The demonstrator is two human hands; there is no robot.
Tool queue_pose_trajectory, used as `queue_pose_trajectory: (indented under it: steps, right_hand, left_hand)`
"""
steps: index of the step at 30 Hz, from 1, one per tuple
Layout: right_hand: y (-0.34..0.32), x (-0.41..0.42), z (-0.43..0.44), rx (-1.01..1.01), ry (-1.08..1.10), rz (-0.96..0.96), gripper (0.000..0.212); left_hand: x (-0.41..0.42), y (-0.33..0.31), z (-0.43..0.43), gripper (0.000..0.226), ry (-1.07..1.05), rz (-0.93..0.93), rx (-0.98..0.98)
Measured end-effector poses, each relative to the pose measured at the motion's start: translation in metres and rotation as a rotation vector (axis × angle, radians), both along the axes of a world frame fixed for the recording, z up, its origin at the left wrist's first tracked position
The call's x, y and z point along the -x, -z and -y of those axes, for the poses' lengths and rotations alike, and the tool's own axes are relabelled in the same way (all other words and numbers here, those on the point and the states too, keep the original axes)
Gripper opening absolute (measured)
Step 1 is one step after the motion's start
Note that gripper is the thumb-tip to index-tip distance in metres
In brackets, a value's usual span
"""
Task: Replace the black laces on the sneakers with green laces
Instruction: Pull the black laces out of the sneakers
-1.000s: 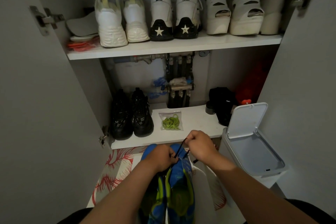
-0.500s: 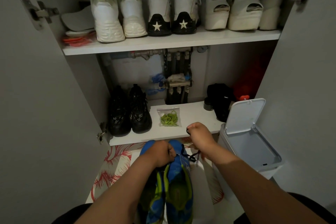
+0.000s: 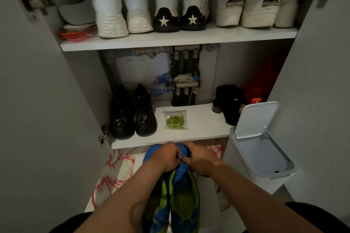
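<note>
1. Nearest: 1 pair of blue and lime-green fabric sneakers [image 3: 184, 200] is held side by side between the person's forearms, above a white floor mat with a red leaf print [image 3: 117, 172].
2. Hands: the 2 hands are together and touching at the far end of the pair. The left hand [image 3: 166, 157] is curled over the sneakers. The right hand [image 3: 200, 159] pinches a thin black lace [image 3: 179, 158], little of which shows.
3. Step in hand, as judged: pulling the black lace out of the eyelets. No green lace is fitted, so the task is at an early stage.
4. Next move, as judged: the left hand steadies the sneakers while the right draws the lace free, then reaches forward.
5. Task item: the clear plastic bag of green laces [image 3: 175, 120] lies flat on the white lower shelf [image 3: 200, 132], just beyond the hands, with nothing between.
6. Surroundings: 1 pair of chunky black shoes [image 3: 133, 115] stands left of the bag. A white plastic bin with raised lid [image 3: 261, 149] stands near the right forearm and could crowd that elbow.
7. Farthest: the white upper shelf [image 3: 170, 38] carries pale shoes, clear of the work. The dim light makes the black lace hard to follow.
</note>
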State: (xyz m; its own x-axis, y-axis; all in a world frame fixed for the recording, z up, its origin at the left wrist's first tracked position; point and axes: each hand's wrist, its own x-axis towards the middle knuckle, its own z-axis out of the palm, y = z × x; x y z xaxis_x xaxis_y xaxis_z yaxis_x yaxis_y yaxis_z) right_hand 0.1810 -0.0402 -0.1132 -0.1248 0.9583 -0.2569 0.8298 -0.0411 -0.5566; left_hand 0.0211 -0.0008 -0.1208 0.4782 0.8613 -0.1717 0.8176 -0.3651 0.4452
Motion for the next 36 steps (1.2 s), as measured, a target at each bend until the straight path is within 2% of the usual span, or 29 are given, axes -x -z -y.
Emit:
queue_pose_trajectory:
  steps: [2,6,7,11,13,18,21,24,29,36]
  right_hand:
    - [0.001,0.001,-0.002,-0.001,-0.017,0.024,0.054]
    - [0.0,0.001,-0.011,0.054,0.017,0.079,0.02]
    - [0.0,0.001,-0.012,0.062,0.031,0.121,0.018]
    - [-0.002,-0.006,-0.01,0.031,0.103,0.376,0.03]
    - [0.001,-0.01,-0.009,0.052,0.115,0.416,0.036]
    - [0.002,-0.006,-0.007,0.038,0.065,0.33,0.039]
    - [0.003,-0.001,-0.006,-0.002,0.045,0.194,0.048]
    - [0.004,0.0,-0.005,0.05,0.015,0.167,0.058]
    - [0.003,0.001,-0.006,0.096,0.038,0.111,0.056]
    - [0.005,0.001,-0.007,0.113,0.042,0.106,0.055]
  left_hand:
    - [-0.001,0.001,-0.001,0.012,-0.005,0.003,-0.002]
    - [-0.004,0.005,-0.003,0.005,-0.01,-0.012,-0.028]
    - [-0.005,0.006,-0.004,0.005,-0.012,-0.016,-0.036]
    - [-0.008,0.009,-0.006,0.01,-0.025,-0.045,-0.038]
    - [-0.011,0.01,-0.007,0.014,-0.039,-0.07,-0.019]
    - [-0.013,0.014,-0.009,0.023,-0.021,-0.129,0.017]
    - [-0.012,0.011,-0.009,0.024,-0.019,-0.149,0.033]
    - [-0.008,0.007,-0.01,0.034,-0.037,-0.181,-0.003]
    - [-0.002,0.001,-0.007,0.025,-0.011,-0.186,-0.061]
    - [-0.002,-0.015,-0.003,0.024,-0.157,-0.131,0.001]
